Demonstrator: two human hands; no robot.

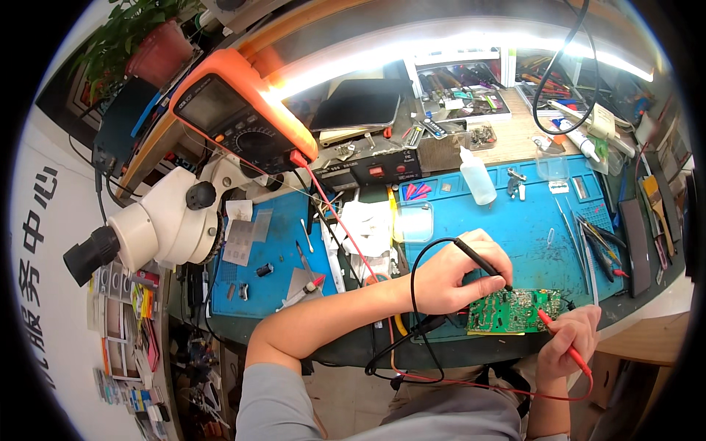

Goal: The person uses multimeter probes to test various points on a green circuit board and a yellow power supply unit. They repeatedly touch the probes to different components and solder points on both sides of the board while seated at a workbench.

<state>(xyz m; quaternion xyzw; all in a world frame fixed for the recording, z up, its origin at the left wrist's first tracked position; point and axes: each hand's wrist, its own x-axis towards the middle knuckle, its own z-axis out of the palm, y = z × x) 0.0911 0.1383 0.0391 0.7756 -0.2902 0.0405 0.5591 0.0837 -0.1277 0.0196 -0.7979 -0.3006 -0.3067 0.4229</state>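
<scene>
A green circuit board (518, 309) lies at the front edge of the blue work mat, its solder side facing up. My left hand (460, 275) is closed around a black multimeter probe (478, 257), whose tip points down at the board's upper edge. From the right, my right hand (570, 342) pinches a red multimeter probe (577, 359), its tip at the board's right part. Whether either tip touches the board is too small to tell. Both probe leads run toward an orange multimeter (243, 110) propped at the upper left; its display is too dim to read.
A white microscope (158, 217) juts in at the left. Behind the board stands a white squeeze bottle (478, 176); tweezers (577, 242) and pliers (599, 253) lie to its right. The blue mat (456, 209) spreads beneath, and the black lead loops beside my left forearm.
</scene>
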